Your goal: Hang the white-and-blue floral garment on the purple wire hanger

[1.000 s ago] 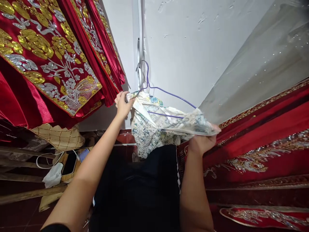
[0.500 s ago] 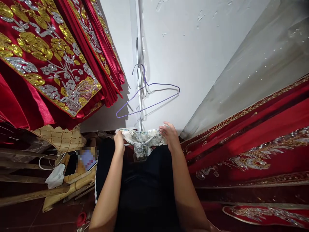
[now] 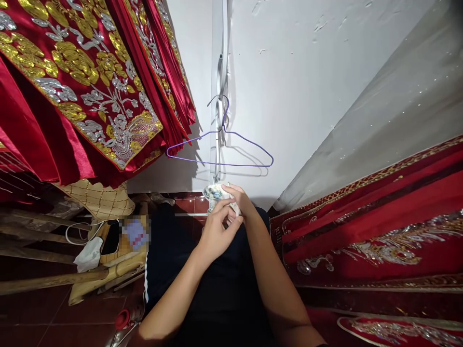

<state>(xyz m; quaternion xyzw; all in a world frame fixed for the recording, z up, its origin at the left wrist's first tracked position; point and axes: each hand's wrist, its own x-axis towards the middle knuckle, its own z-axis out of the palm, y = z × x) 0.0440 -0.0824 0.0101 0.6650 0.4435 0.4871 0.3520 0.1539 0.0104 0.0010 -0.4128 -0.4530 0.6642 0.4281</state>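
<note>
A small bunched piece of white floral-print cloth (image 3: 216,192) is held in front of my lap, just below the hanger. My right hand (image 3: 240,200) is closed around its right side, fingers curled over the top. My left hand (image 3: 220,229) has come across to meet the right one, its thumb and fingers pinched at the cloth's near edge. Where the two hands meet, part of the cloth is hidden. Above them a purple wire hanger (image 3: 220,165) dangles from a white strap (image 3: 219,77) on the wall.
Red garments with gold and silver embroidery (image 3: 119,103) hang at upper left. More red beaded fabric (image 3: 383,217) and a sheer pale veil (image 3: 361,115) fill the right. On my left, a wooden stool (image 3: 126,265) carries a phone (image 3: 110,237) and a white tissue (image 3: 88,254).
The cloth was stretched wide between both hands and is now gathered small. My left hand has moved right to join my right hand. The hanger has swung to hang nearly level.
</note>
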